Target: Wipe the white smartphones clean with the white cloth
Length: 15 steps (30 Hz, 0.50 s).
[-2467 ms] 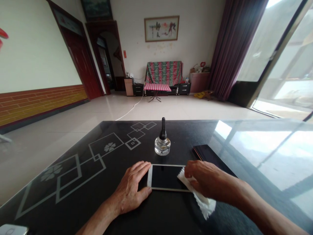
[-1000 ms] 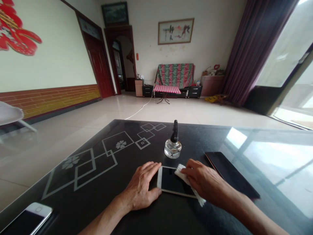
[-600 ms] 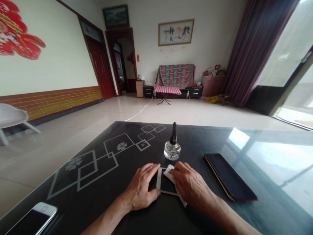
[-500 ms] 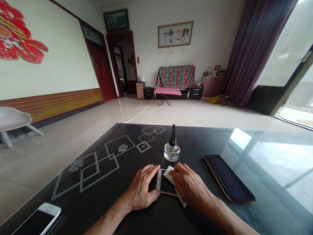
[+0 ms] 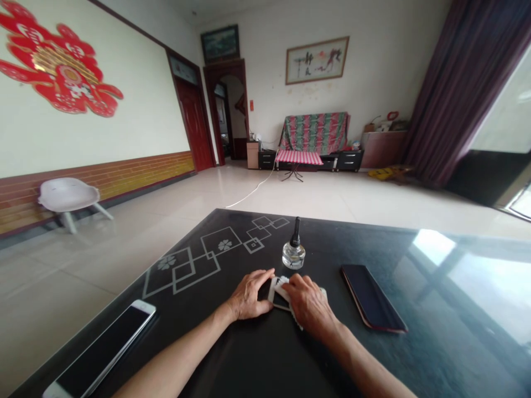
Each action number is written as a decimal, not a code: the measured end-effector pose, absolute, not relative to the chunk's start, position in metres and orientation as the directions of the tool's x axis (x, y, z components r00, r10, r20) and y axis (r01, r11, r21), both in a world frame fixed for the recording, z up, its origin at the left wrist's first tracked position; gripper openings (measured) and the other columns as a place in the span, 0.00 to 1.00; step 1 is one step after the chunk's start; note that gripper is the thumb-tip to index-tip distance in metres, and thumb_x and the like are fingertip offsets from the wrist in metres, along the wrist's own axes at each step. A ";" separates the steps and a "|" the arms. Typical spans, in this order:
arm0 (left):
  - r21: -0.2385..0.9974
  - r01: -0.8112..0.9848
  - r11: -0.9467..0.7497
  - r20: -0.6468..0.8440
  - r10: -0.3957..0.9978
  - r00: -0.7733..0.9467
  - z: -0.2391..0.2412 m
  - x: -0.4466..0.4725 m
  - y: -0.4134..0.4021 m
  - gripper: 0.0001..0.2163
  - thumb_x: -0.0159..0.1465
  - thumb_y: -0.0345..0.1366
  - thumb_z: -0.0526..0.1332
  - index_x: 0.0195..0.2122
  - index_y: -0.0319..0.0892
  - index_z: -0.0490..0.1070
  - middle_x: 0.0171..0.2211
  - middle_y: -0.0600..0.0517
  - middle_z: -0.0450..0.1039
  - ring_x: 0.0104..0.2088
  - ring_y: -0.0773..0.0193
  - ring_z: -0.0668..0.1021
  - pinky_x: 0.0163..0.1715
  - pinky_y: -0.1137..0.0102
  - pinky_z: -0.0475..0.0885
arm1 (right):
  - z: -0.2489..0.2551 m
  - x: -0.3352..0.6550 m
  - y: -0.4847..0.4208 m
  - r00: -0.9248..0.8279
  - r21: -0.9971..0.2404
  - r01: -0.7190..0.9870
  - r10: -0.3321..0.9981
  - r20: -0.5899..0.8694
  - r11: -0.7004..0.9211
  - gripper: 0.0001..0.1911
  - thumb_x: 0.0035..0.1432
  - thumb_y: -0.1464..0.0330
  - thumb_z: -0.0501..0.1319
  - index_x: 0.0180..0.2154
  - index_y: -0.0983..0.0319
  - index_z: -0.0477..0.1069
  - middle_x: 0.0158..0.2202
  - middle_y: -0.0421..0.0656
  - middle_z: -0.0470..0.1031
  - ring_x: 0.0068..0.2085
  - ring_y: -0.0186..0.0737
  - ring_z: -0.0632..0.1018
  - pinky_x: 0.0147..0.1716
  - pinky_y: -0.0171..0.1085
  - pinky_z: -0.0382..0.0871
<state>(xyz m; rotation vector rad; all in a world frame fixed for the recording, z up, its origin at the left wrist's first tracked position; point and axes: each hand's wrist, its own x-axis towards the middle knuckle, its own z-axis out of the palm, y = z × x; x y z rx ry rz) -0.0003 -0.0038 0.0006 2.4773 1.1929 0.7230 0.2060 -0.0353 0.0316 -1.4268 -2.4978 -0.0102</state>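
Note:
A white-framed phone [image 5: 277, 293] lies face up on the black glass table [image 5: 232, 365]; only its left end shows between my hands. My left hand [image 5: 248, 293] lies flat against the phone's left edge, fingers stretched out and touching it. My right hand [image 5: 307, 304] covers most of the phone and presses a white cloth [image 5: 282, 284] onto the screen with curled fingers. A small clear glass bottle with a black cap [image 5: 293, 252] stands just behind the phone.
A dark phone with a reddish edge [image 5: 371, 297] lies to the right of my hands. Another white phone [image 5: 102, 349] lies near the table's front left corner. A white chair [image 5: 68, 196] stands by the left wall, and furniture stands far off at the back wall.
My right hand has slid the cloth leftward along the screen, from its right end to near its left. The left hand stays at the phone's left edge. The camera has pulled back.

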 end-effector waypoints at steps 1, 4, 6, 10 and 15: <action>0.467 0.639 -0.611 0.313 0.791 0.526 -0.001 0.000 -0.003 0.36 0.49 0.33 0.63 0.61 0.40 0.56 0.55 0.46 0.68 0.58 0.52 0.66 0.59 0.58 0.61 | 0.030 0.207 -0.038 -0.474 -0.130 0.850 0.849 0.235 0.511 0.15 0.61 0.74 0.50 0.46 0.55 0.69 0.40 0.44 0.68 0.39 0.41 0.68 0.38 0.37 0.59; 0.480 0.634 -0.606 0.313 0.794 0.521 -0.005 0.000 0.000 0.36 0.48 0.33 0.65 0.60 0.39 0.58 0.54 0.45 0.69 0.57 0.50 0.67 0.58 0.57 0.61 | 0.026 0.210 -0.047 -0.436 -0.143 0.865 0.862 0.260 0.480 0.15 0.60 0.74 0.51 0.45 0.54 0.71 0.41 0.44 0.69 0.38 0.40 0.68 0.38 0.36 0.58; 0.489 0.628 -0.605 0.315 0.795 0.519 -0.006 0.000 0.002 0.36 0.47 0.33 0.65 0.60 0.40 0.59 0.54 0.45 0.70 0.56 0.50 0.68 0.58 0.57 0.61 | 0.022 0.214 -0.055 -0.413 -0.145 0.873 0.864 0.288 0.465 0.16 0.59 0.74 0.52 0.45 0.54 0.71 0.40 0.43 0.69 0.39 0.40 0.68 0.39 0.37 0.58; 0.501 0.625 -0.598 0.309 0.799 0.516 -0.006 0.000 0.002 0.36 0.48 0.34 0.66 0.60 0.41 0.60 0.54 0.46 0.69 0.57 0.51 0.67 0.58 0.57 0.61 | 0.017 0.225 -0.066 -0.342 -0.147 0.899 0.871 0.352 0.412 0.16 0.59 0.74 0.52 0.45 0.53 0.71 0.40 0.43 0.70 0.39 0.41 0.69 0.38 0.37 0.58; 0.504 0.628 -0.594 0.299 0.801 0.518 -0.004 0.000 0.002 0.36 0.48 0.34 0.66 0.60 0.43 0.60 0.54 0.47 0.70 0.57 0.51 0.68 0.58 0.56 0.61 | 0.009 0.240 -0.069 -0.210 -0.155 0.941 0.878 0.430 0.301 0.13 0.60 0.71 0.53 0.43 0.55 0.73 0.39 0.44 0.71 0.37 0.40 0.70 0.36 0.37 0.59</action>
